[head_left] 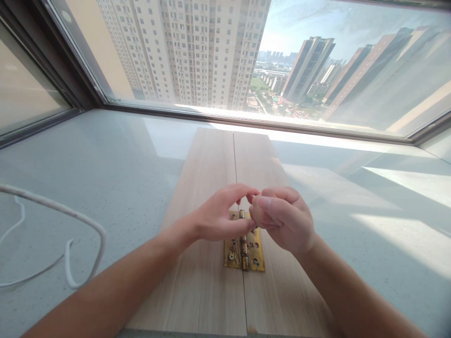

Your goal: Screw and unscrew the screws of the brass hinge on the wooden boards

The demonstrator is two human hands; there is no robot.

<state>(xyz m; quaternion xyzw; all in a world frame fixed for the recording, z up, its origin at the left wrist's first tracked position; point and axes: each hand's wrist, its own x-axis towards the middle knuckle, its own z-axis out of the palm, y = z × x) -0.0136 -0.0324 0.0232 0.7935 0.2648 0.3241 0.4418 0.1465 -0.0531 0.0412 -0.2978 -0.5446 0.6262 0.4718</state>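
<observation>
Two light wooden boards (211,188) lie side by side on a pale stone windowsill (105,178), joined across their seam by a brass hinge (244,251) with screws in it. My left hand (218,216) hovers over the hinge's upper part, thumb and fingers curved into a pinch. My right hand (282,218) meets it fingertip to fingertip, fingers curled tight. Whatever sits between the fingertips is too small to make out. The top of the hinge is hidden under both hands.
A white cable (70,220) loops across the sill at the left. A large window (246,56) with a dark frame runs along the back, showing tall buildings outside. Sunlit patches fall on the sill at the right.
</observation>
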